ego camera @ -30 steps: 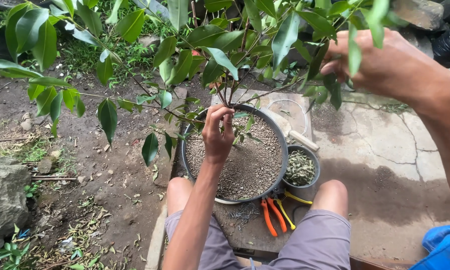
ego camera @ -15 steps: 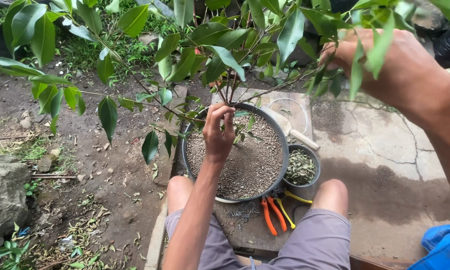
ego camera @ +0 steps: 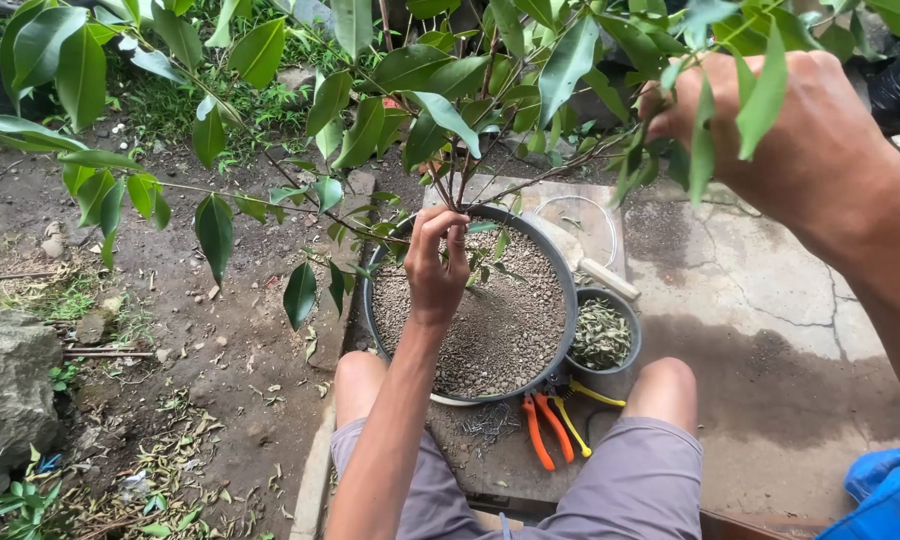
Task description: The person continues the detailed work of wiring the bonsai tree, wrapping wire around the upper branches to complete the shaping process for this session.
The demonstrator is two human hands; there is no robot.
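A leafy young tree (ego camera: pixel 450 110) grows from a round dark pot (ego camera: pixel 568 300) filled with gritty gravel soil. My left hand (ego camera: pixel 435 265) grips the thin stems low down, just above the soil. My right hand (ego camera: pixel 780 130) is raised close to the camera at the upper right, closed around a leafy branch of the same tree. My knees flank the pot on a concrete slab.
A small dark bowl of dried leaf clippings (ego camera: pixel 602 335) stands right of the pot. Orange-handled pliers (ego camera: pixel 540 430) and a yellow-handled tool (ego camera: pixel 575 420) lie in front of it. A wire ring (ego camera: pixel 575 225) lies behind. Rock (ego camera: pixel 10 390) at left, blue object (ego camera: pixel 890 495) at lower right.
The view has shifted slightly and the branches have swayed a little. My right hand has edged left along its branch. My left hand stays on the stems.
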